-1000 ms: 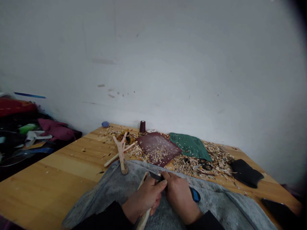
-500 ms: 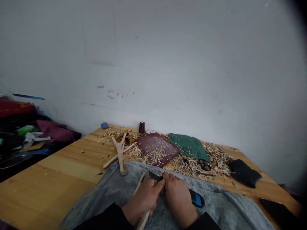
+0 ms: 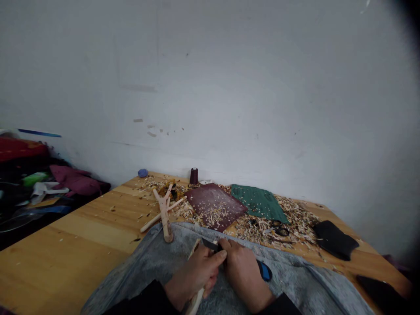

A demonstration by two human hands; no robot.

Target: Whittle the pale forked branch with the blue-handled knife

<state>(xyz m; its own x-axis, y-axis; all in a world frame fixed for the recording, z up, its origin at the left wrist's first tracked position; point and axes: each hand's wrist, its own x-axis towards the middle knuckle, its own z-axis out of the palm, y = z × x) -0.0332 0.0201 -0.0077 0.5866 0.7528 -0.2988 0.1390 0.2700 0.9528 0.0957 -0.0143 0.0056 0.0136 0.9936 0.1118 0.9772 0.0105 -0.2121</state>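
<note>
My left hand is closed around a pale, peeled piece of wood, whose upper end shows above the fingers and lower end below the wrist. In my right hand is a knife with a black and blue handle; its dark blade points left across the wood's upper end. My left thumb reaches over to the right fingers, near the back of the blade. Both hands are over a grey cloth. Just beyond it, a forked wooden stick rests partly on the cloth, across a thinner stick.
Wood shavings cover the table's far side. Among them lie a maroon sheet, a green sheet and scissors. A thread spool stands by the wall. At right are a black pad and a dark flat object.
My right hand and the knife have shifted slightly left, and the handle's end shows less beyond the hand. The wood's upper end is more visible beside the blade.
</note>
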